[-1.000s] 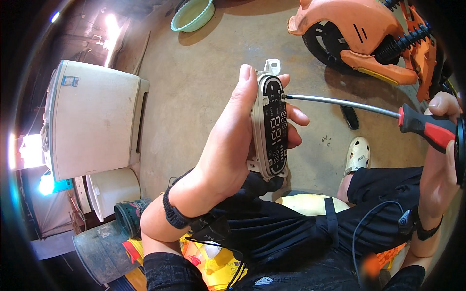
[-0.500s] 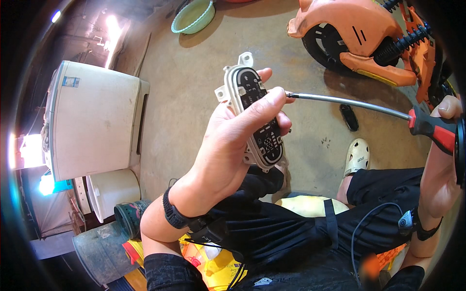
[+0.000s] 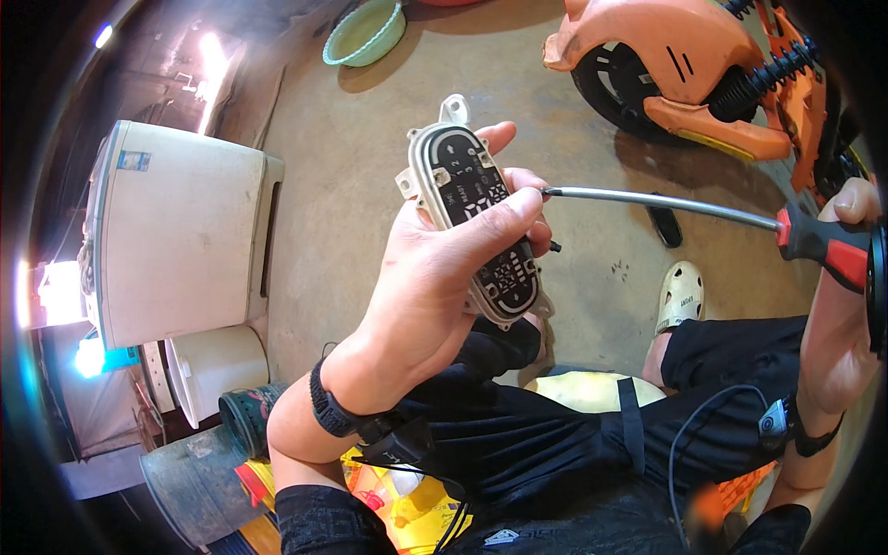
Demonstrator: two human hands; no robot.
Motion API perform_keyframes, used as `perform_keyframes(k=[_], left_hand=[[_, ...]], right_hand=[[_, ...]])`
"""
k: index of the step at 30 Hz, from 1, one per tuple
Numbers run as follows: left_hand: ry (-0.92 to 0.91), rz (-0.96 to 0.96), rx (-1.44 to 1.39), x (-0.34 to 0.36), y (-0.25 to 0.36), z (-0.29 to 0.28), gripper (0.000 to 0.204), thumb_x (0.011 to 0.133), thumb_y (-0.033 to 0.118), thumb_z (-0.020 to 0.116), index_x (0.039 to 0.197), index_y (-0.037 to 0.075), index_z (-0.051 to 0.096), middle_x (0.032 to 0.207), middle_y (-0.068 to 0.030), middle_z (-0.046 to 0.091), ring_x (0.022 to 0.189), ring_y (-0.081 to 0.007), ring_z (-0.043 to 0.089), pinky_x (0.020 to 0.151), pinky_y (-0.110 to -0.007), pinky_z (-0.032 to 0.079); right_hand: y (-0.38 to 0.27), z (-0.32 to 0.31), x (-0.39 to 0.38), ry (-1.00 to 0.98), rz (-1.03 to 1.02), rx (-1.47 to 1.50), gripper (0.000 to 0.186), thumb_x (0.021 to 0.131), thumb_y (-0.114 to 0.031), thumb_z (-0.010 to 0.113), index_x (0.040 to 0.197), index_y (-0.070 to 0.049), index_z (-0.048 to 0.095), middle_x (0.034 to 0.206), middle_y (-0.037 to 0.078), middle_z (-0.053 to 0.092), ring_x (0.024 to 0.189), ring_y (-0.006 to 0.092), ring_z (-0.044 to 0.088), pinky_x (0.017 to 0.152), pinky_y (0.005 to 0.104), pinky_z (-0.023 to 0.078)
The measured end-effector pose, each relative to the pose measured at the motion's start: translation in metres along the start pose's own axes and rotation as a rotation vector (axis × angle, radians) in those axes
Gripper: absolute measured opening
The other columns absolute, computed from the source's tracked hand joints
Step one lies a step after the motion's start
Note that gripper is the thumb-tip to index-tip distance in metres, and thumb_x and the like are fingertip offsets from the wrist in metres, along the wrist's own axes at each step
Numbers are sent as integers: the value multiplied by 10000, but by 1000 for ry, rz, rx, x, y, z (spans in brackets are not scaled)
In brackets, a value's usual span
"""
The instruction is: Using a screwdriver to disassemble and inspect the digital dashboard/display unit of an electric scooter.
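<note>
An oblong instrument display panel [image 3: 461, 174] with a black face and a pale frame with mounting tabs is gripped in my left hand [image 3: 416, 264], thumb across its front. My right hand [image 3: 837, 328], at the right edge, is wrapped round the handle of a screwdriver [image 3: 666, 197] with a red and black grip. Its long shaft points left, and the dark tip meets my left thumb and fingertips beside the panel. Whether a screw sits at the tip is too small to tell. A short dark stub sticks out past my left fingers, partly hidden.
An orange scooter body [image 3: 684, 55] with a black wheel stands at the far right. A dark oblong object [image 3: 665, 225] lies on the floor near my clog [image 3: 680, 296]. At left are a white appliance [image 3: 185, 236] and several bins; a green basin [image 3: 365, 35] sits far back.
My left hand has turned the panel so more of its face shows, and it has shifted slightly left. The screwdriver tip is a little lower; my right hand has hardly moved.
</note>
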State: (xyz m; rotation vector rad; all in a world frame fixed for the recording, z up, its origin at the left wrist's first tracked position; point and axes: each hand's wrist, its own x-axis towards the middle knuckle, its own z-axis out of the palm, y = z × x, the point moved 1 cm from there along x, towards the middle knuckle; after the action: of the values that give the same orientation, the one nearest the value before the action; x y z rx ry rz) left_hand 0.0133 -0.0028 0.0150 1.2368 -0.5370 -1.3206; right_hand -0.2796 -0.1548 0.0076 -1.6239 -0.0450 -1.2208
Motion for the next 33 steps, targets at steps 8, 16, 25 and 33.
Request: perform_keyframes(k=[8,16,25,33], left_hand=[[69,89,31,3,-1,-2,640,936,83,713,1481,-22,394,1053,-67,638,892,-142,644,820,-295,551],[107,42,81,8,0,9,605,942,90,700,1463,-32,419,1043,-71,632,880,-133,641,807,-286,551],[6,24,406,52,-18,26,544,923,93,707,1395,-53,480,943,-34,633,839,-124,625,798,-267,513],[-31,-34,886,156,-102,7,451,879,98,675,1311,42,558,915,-78,679,792,-192,652,756,-329,523]], right_hand=[[-18,33,0,191,35,-367,437,1009,-228,521,1391,-55,396,1164,298,605,997,373,632,898,462,544],[-67,56,5,-505,207,-653,362,937,-440,706,975,-83,662,774,-6,595,562,142,471,531,303,345],[-40,57,-12,-420,-72,-488,240,927,-322,702,817,-118,641,705,1,576,501,116,444,484,271,313],[-57,64,-6,-385,337,-705,173,801,-260,737,864,-117,665,687,-2,546,488,143,437,488,299,331]])
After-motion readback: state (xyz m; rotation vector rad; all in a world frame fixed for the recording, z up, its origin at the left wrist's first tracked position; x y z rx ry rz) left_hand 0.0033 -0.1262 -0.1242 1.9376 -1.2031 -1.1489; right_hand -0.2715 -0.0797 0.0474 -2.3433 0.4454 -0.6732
